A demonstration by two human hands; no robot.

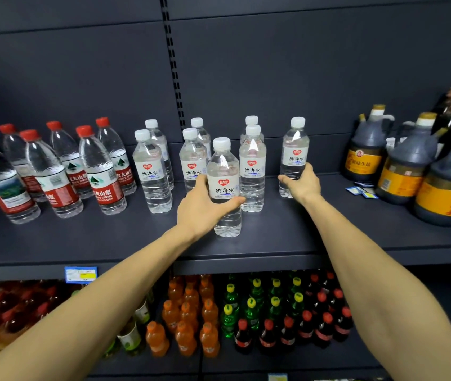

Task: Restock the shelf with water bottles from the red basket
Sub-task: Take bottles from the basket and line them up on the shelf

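On the dark shelf [273, 237] stand several white-capped water bottles with white labels. My left hand [205, 207] grips the front one [224, 171], which stands upright near the shelf's front. My right hand [301, 184] wraps the lower part of the rightmost bottle [295, 149], upright and farther back. Between them stands another pair of bottles [252, 163], with more bottles [151, 171] to the left. The red basket is out of view.
Red-capped water bottles [53, 171] fill the shelf's left side. Large dark soy-sauce jugs [406, 166] stand at the right, with small blue tags [361, 191] lying beside them. The lower shelf holds orange, green and dark soda bottles [246, 312]. A price label [80, 274] hangs on the shelf edge.
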